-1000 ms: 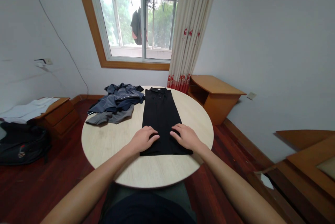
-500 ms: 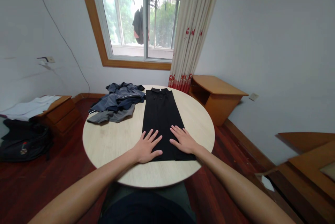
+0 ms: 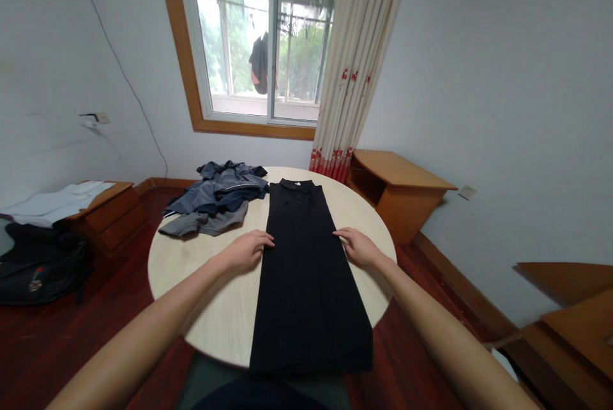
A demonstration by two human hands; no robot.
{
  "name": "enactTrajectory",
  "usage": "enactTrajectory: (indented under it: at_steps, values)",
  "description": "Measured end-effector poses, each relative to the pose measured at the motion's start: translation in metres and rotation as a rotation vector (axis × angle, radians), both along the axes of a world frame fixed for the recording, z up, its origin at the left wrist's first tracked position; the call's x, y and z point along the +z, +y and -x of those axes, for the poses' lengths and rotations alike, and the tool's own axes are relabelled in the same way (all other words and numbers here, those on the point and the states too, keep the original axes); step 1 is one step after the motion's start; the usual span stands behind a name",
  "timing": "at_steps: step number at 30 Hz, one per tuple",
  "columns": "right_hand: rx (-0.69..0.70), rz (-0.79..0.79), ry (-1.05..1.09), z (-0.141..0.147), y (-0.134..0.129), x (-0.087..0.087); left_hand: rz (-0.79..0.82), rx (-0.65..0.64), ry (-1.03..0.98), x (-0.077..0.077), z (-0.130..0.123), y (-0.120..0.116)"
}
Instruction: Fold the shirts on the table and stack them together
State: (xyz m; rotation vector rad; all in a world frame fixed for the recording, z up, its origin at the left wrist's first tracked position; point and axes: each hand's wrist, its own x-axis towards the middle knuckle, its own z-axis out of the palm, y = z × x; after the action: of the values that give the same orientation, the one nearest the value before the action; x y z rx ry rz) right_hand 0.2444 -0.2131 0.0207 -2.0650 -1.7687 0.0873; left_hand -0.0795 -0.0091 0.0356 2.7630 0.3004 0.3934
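Observation:
A black polo shirt (image 3: 306,295), narrowed into a long strip, lies flat with its collar at the far side. Its lower end reaches past the table's near edge. Partway along the shirt's left edge, my left hand (image 3: 249,249) is closed, fingertips pinching the cloth. My right hand (image 3: 358,246) likewise pinches the opposite edge at about the same height. Under the shirt is a round pale wooden table (image 3: 211,308).
Grey and navy clothes (image 3: 220,189) are heaped at the table's far left. A wooden cabinet (image 3: 402,170) stands beyond it to the right, near the curtain (image 3: 354,71). A black bag (image 3: 43,263) rests on the floor at left, by a drawer unit (image 3: 112,218).
Both hands were lying spread on the shirt's near part; now they grip its side edges farther up. The shirt's near end has come over the table edge. The view has tilted up slightly.

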Motion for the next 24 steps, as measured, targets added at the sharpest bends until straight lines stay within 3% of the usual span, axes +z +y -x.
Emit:
enactTrajectory:
  at_steps: [4,10,17,21,24]
  values:
    - [0.073,0.010,0.068,-0.001,-0.001,-0.002,-0.058,-0.058,0.006,-0.011,0.000,0.005]
    - [0.201,0.066,0.117,0.011,-0.028,0.003,0.129,-0.255,0.135,-0.002,0.016,-0.011]
    - [0.302,-0.002,0.119,0.034,-0.062,-0.004,0.225,-0.266,0.069,-0.007,0.034,-0.034]
    - [0.428,0.093,0.329,0.045,-0.073,0.023,0.374,-0.405,0.080,0.017,0.046,-0.040]
    - [0.437,0.226,0.552,0.042,-0.058,0.053,0.587,-0.443,0.097,0.044,0.037,-0.025]
